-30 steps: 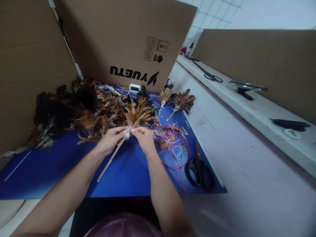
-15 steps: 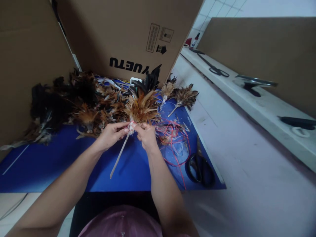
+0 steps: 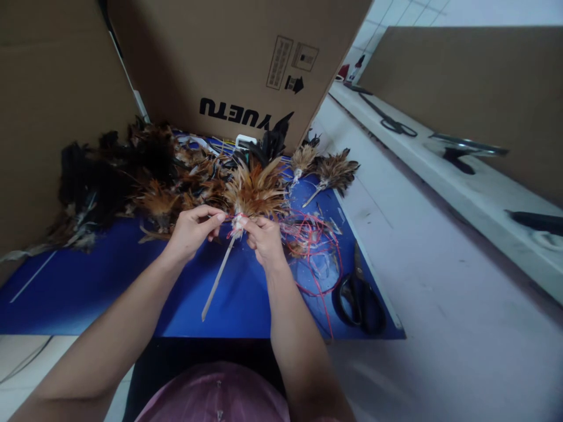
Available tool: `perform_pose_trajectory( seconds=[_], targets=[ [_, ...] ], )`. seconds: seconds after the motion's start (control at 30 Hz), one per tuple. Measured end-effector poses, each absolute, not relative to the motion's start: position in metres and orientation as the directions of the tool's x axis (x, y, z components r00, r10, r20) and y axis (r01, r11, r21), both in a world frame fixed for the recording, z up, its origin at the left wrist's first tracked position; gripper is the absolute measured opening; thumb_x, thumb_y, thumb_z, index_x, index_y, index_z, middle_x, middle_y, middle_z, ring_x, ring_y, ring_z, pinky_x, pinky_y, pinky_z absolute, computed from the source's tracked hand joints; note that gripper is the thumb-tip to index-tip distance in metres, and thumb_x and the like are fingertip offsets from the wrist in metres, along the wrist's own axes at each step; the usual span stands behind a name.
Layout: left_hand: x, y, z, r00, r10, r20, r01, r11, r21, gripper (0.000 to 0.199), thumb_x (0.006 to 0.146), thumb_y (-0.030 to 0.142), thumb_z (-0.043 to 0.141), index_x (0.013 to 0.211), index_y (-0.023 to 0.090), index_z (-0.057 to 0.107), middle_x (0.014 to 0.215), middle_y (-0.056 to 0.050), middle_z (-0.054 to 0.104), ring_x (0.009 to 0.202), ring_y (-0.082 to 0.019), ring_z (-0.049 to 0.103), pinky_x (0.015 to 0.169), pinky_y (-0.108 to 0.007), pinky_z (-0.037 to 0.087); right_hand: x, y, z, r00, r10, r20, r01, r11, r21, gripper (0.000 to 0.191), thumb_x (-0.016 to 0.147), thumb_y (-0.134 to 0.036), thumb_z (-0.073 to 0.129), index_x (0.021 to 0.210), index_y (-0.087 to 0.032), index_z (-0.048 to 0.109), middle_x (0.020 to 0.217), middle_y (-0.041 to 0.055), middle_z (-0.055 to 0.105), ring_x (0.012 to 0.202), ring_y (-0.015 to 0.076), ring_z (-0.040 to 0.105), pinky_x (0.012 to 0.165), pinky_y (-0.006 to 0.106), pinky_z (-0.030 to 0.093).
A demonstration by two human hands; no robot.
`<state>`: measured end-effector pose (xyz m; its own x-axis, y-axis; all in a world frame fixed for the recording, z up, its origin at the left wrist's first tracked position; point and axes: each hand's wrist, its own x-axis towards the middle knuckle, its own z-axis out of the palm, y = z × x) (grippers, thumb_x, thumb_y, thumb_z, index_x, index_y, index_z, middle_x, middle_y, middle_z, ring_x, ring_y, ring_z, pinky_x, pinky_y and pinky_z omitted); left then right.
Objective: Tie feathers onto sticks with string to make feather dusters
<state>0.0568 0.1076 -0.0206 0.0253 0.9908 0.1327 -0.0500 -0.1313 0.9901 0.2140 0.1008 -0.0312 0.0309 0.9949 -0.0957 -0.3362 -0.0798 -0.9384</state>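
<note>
Single head-worn view, from above and behind the near edge of a flat blue tabletop (image 3: 88, 275), close, facing forward and down, toward the upright brown cardboard panel (image 3: 220, 53) at the far edge

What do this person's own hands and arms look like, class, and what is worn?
The left hand and right hand are ungloved, with no ring or watch to be seen. The forearms are bare, no sleeves showing on them. Below, between them, a dusky pink garment shows.
</note>
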Motion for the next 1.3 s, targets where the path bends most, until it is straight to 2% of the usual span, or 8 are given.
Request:
perform_pose_trajectory(
  seconds=[0.2, 0.33, 0.43, 0.53, 0.67, 0.83, 1.03, 1.3],
  targets=[
    [0.066, 0.104, -0.025, 0.064, 0.976, 0.206, -0.188, -0.192, 0.963, 0.019, 0.077, 0.034, 0.068, 0.081, 0.015, 0.064, 0.062, 0.000, 0.061, 0.045, -0.008, 0.052, 0.038, -0.019, 0.038, 0.211, 0.099, -0.029, -0.008, 0.987, -0.162, -0.356, -0.155, -0.921, 0.036, 0.056, -0.034, 0.078, 0.052, -0.018, 0.047, 0.039, -0.0115, 0.034, 0.033, 0.0011, 0.020, 0.033, 0.019, 0.013],
    [0.070, 0.106, -0.035, 0.126, 0.966, 0.227, -0.282, -0.185, 0.941, 0.023, 0.080, 0.038, 0.065, 0.081, 0.018, 0.055, 0.078, -0.001, 0.066, 0.045, -0.007, 0.054, 0.040, -0.020, 0.039, 0.211, 0.098, -0.030, -0.059, 0.980, -0.188, -0.345, -0.197, -0.917, 0.035, 0.056, -0.035, 0.078, 0.053, -0.018, 0.048, 0.038, -0.0122, 0.031, 0.033, 0.0008, 0.019, 0.033, 0.019, 0.013],
    [0.071, 0.109, -0.041, 0.131, 0.959, 0.252, -0.285, -0.207, 0.936, 0.023, 0.082, 0.038, 0.063, 0.081, 0.019, 0.051, 0.076, 0.001, 0.064, 0.042, -0.005, 0.049, 0.040, -0.019, 0.037, 0.212, 0.098, -0.033, -0.108, 0.970, -0.217, -0.311, -0.241, -0.920, 0.034, 0.057, -0.037, 0.078, 0.056, -0.017, 0.051, 0.039, -0.0122, 0.031, 0.034, 0.0009, 0.019, 0.033, 0.019, 0.011],
    [0.070, 0.111, -0.047, 0.124, 0.956, 0.265, -0.163, -0.244, 0.956, 0.023, 0.084, 0.040, 0.060, 0.080, 0.019, 0.051, 0.070, 0.003, 0.059, 0.039, -0.004, 0.042, 0.039, -0.019, 0.034, 0.214, 0.100, -0.037, -0.183, 0.946, -0.268, -0.253, -0.308, -0.917, 0.034, 0.057, -0.040, 0.078, 0.060, -0.016, 0.054, 0.039, -0.0129, 0.029, 0.035, 0.0011, 0.017, 0.033, 0.019, 0.009],
    [0.068, 0.112, -0.052, 0.151, 0.954, 0.259, 0.119, -0.278, 0.953, 0.022, 0.087, 0.040, 0.053, 0.080, 0.019, 0.053, 0.069, 0.002, 0.058, 0.042, -0.005, 0.043, 0.044, -0.019, 0.034, 0.217, 0.101, -0.042, -0.230, 0.918, -0.324, -0.177, -0.367, -0.913, 0.036, 0.060, -0.043, 0.076, 0.059, -0.018, 0.049, 0.038, -0.0139, 0.025, 0.034, 0.0017, 0.015, 0.034, 0.020, 0.009],
    [0.067, 0.113, -0.053, 0.205, 0.918, 0.340, 0.448, -0.396, 0.801, 0.015, 0.087, 0.029, 0.049, 0.078, 0.020, 0.057, 0.065, 0.002, 0.058, 0.055, -0.010, 0.050, 0.057, -0.020, 0.037, 0.219, 0.104, -0.053, -0.227, 0.922, -0.314, -0.011, -0.325, -0.946, 0.027, 0.071, -0.032, 0.063, 0.055, -0.019, 0.045, 0.037, -0.0127, 0.026, 0.034, 0.0034, 0.018, 0.036, 0.020, 0.013],
    [0.068, 0.115, -0.053, 0.289, 0.888, 0.358, 0.548, -0.460, 0.699, 0.016, 0.086, 0.023, 0.046, 0.075, 0.020, 0.057, 0.065, 0.001, 0.058, 0.063, -0.013, 0.054, 0.064, -0.022, 0.038, 0.221, 0.112, -0.070, -0.116, 0.990, -0.080, 0.365, -0.033, -0.931, 0.015, 0.070, -0.017, 0.056, 0.055, -0.017, 0.060, 0.048, -0.0065, 0.046, 0.050, 0.0069, 0.042, 0.051, 0.019, 0.030],
    [0.065, 0.121, -0.062, 0.365, 0.855, 0.369, 0.574, -0.518, 0.634, 0.017, 0.086, 0.024, 0.048, 0.078, 0.020, 0.061, 0.069, -0.001, 0.060, 0.067, -0.015, 0.056, 0.066, -0.023, 0.040, 0.221, 0.109, -0.059, -0.002, 1.000, 0.012, 0.631, 0.011, -0.776, 0.014, 0.070, -0.020, 0.061, 0.059, -0.021, 0.069, 0.055, -0.0017, 0.059, 0.056, 0.0121, 0.051, 0.057, 0.023, 0.034]
  ],
)
